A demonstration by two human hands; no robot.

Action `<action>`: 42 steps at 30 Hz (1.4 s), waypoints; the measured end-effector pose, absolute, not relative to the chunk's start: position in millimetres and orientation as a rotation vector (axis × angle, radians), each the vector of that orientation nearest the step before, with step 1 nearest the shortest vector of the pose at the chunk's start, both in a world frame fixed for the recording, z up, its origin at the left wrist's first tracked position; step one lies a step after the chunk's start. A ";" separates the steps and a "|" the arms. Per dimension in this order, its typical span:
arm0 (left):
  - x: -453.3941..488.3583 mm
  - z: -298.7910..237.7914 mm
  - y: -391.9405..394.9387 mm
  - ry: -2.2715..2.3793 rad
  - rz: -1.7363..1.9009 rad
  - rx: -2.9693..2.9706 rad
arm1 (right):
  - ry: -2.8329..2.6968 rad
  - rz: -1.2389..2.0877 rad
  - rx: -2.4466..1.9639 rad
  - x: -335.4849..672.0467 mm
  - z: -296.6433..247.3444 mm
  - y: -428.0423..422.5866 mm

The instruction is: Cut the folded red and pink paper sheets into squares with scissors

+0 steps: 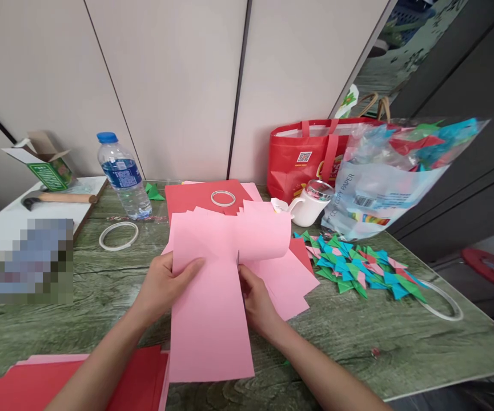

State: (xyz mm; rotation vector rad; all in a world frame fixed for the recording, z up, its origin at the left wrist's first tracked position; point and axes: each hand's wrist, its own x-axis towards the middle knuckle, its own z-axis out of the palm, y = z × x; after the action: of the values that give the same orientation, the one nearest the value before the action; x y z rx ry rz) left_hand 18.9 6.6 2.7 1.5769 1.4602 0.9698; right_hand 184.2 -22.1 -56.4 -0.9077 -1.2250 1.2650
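A pink sheet of paper (208,319) hangs in front of me, split upward from about its middle, with its right part curling over. My left hand (165,285) grips the left edge, thumb on top and fingers behind. At the lower end of the split is my right hand (257,297), its fingers curled and partly behind the sheet. A thin dark edge shows just above those fingers, but what they hold is hidden. More pink sheets (285,279) lie fanned out beneath, beside red paper (187,197) bearing a tape roll (223,198).
A water bottle (122,177), a hammer (62,197) and a white tape ring (119,236) are left. At right stand a white mug (309,206), a red bag (289,162) and a plastic bag (370,194), near folded paper pieces (353,265). Red sheets (36,385) lie front left.
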 end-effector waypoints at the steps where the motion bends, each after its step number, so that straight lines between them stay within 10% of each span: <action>1: 18.7 2.6 6.6 1.461 0.972 1.579 | -1.226 1.269 -0.914 184.3 -56.1 -22.2; 42: 16.6 1.6 5.9 1.426 0.999 1.612 | -1.224 1.211 -1.025 184.7 -55.0 -22.3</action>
State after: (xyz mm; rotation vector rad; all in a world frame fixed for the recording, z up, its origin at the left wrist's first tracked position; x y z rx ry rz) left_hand 16.6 5.9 1.6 1.6122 1.4263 0.9994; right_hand 184.7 -22.3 -55.0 -1.0254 -1.2243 1.2109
